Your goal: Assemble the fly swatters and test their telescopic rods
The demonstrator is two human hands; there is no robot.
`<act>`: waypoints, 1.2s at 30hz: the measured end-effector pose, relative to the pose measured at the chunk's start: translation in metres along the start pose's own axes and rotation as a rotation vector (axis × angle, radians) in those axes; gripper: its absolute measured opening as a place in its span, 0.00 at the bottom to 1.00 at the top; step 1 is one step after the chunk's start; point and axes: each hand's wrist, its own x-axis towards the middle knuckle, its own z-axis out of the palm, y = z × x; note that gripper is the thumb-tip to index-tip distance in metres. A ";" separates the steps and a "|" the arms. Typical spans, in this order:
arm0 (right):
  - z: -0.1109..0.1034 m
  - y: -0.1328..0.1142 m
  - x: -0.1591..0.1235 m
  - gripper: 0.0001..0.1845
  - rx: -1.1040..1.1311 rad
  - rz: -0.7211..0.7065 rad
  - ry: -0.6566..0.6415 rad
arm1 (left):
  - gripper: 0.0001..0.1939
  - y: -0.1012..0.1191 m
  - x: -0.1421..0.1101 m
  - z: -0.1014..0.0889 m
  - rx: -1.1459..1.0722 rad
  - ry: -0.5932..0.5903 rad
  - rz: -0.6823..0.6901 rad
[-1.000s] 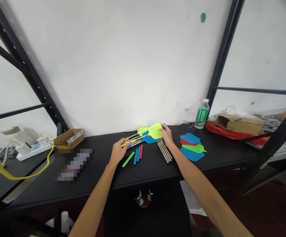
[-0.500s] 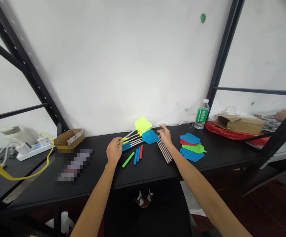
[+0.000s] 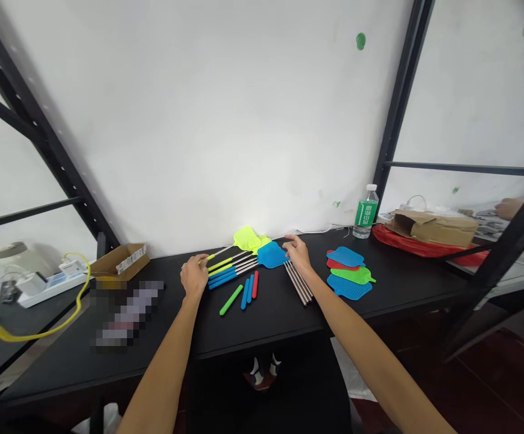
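Observation:
My left hand (image 3: 193, 278) is closed round the yellow-green handle of a yellow-green fly swatter (image 3: 246, 239), whose head is lifted near the wall. Beside it lie assembled swatters with blue grips and a blue head (image 3: 271, 255). My right hand (image 3: 296, 254) rests with spread fingers at the blue head, just above a bundle of bare metal rods (image 3: 298, 283). Loose handle sleeves, one green (image 3: 230, 300), two blue and one red, lie in front of my left hand.
A stack of blue, red and green swatter heads (image 3: 348, 272) lies to the right on the black table (image 3: 262, 319). A green-labelled water bottle (image 3: 365, 212), a brown paper bag on red cloth, a small cardboard box (image 3: 119, 260), a power strip and a yellow cable stand around. Another person's hand shows at far right.
My left hand drew the yellow-green swatter leftward and raised its head off the pile. My right hand let go of that head and settled by the blue one.

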 end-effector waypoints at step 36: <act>-0.002 0.000 -0.009 0.17 -0.670 -0.105 -0.146 | 0.19 -0.013 0.005 0.007 -0.060 -0.373 0.175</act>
